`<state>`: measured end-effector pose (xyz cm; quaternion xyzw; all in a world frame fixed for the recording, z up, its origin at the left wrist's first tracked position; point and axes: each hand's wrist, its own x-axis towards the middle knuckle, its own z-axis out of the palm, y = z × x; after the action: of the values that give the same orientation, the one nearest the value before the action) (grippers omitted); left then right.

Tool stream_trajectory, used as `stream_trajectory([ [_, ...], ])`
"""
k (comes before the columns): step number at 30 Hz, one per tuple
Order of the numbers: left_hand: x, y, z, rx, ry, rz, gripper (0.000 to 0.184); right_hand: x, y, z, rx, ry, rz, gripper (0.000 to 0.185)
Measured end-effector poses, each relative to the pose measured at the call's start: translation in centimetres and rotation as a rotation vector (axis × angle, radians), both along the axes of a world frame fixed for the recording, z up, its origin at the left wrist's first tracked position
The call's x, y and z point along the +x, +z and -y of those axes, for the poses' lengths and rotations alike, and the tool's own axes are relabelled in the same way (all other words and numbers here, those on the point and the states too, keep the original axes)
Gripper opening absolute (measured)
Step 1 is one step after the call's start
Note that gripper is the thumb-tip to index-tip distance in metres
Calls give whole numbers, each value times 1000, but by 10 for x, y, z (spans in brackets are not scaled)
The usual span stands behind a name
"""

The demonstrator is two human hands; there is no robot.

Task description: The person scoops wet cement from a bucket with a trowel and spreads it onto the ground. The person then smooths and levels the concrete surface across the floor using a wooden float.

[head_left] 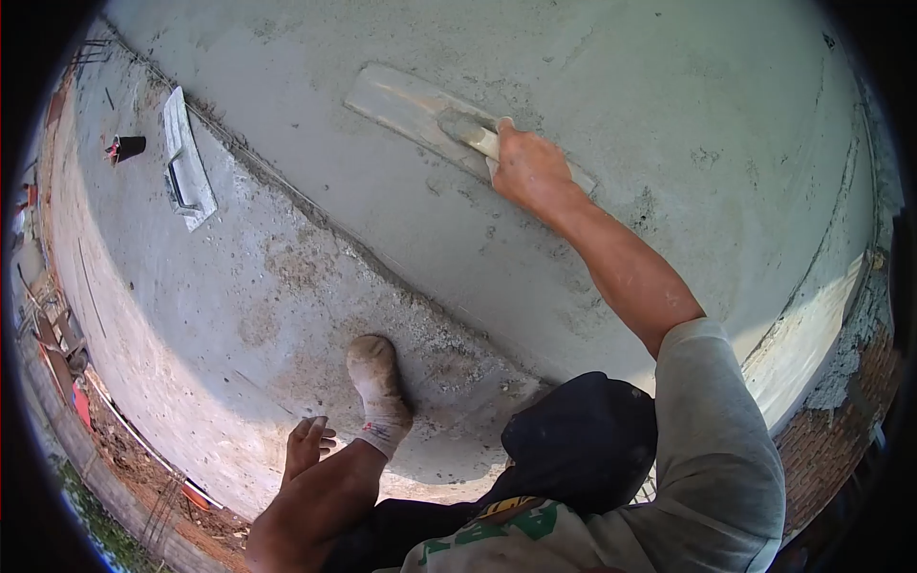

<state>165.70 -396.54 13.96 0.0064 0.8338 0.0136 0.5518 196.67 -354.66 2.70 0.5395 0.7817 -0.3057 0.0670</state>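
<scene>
The right hand (533,172) is closed around the handle of the trowel (401,100), thumb along its top. The trowel lies with its long blade flat on the smooth grey concrete (621,86), slanting from upper left to lower right. The left hand (308,444) is below and to the left of the trowel, beside the person's shin; its fingers are partly open and loosely bent, with nothing visible in its hold. Well to the left of the trowel, a second trowel (191,162) rests on the rougher slab (287,353), its handle facing left. Farther left of the trowel, beyond the second one, is a dark cup (127,148). Below the trowel, a rough edge (325,218) runs diagonally between concrete and slab, and a foot (373,372) stands on the slab.
</scene>
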Motion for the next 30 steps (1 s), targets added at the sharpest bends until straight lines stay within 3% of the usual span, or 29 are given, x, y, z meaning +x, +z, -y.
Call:
stream_trajectory([
  [3, 15, 2, -45, 127, -59, 161, 44, -46, -6, -24, 117, 106, -65, 32],
  [7, 3, -3, -63, 286, -104, 36, 42, -11, -8, -20, 149, 67, -15, 34],
  [13, -4, 5, -12, 142, -43, -24, 44, 105, 3, 40, 143, -198, 148, 42],
  [17, 1, 0, 20, -1, -7, 92, 48, 66, 1, 27, 116, -113, 99, 41],
  [21, 7, -7, -25, 86, -154, 118, 46, -2, 6, -55, 211, -93, 10, 38],
  [24, 5, -2, -56, 305, -117, 47, 43, 37, 2, -57, 227, -206, 56, 38],
  [27, -10, 0, -37, 363, -84, -25, 42, 99, -9, -17, 227, -308, 151, 48],
  [30, -8, -8, 3, 126, 57, -70, 44, 88, -10, -33, 196, -336, 109, 52],
])
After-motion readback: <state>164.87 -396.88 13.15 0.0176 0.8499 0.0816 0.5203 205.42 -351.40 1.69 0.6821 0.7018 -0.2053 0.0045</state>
